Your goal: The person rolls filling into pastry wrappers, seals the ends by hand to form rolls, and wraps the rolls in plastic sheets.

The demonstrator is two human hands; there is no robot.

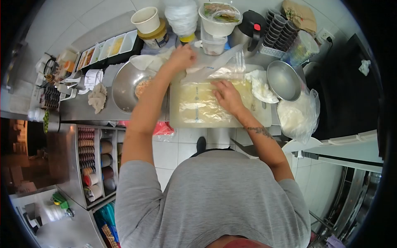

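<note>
A clear plastic bag (196, 105) with blue print lies spread over a yellowish cutting board (175, 123) on the steel counter. Its far part is lifted and folded in a loose flap (213, 68). My left hand (183, 58) is closed at the far left edge of this plastic, fingers curled and partly hidden. Flat on the bag rests my right hand (226, 97), fingers spread. To the left stands a steel bowl (120, 89) with a pinkish-orange chopped mix (143, 86) inside, partly behind my left forearm, and a white cloth (144, 63) over its rim.
Right of the board are a crumpled white cloth (261, 87), a round metal pan (284, 80) and a filled plastic bag (298, 113). Behind stand tubs (220, 22), a thermos jug (247, 31) and stacked black cups (279, 31). Ingredient trays (109, 47) sit at back left.
</note>
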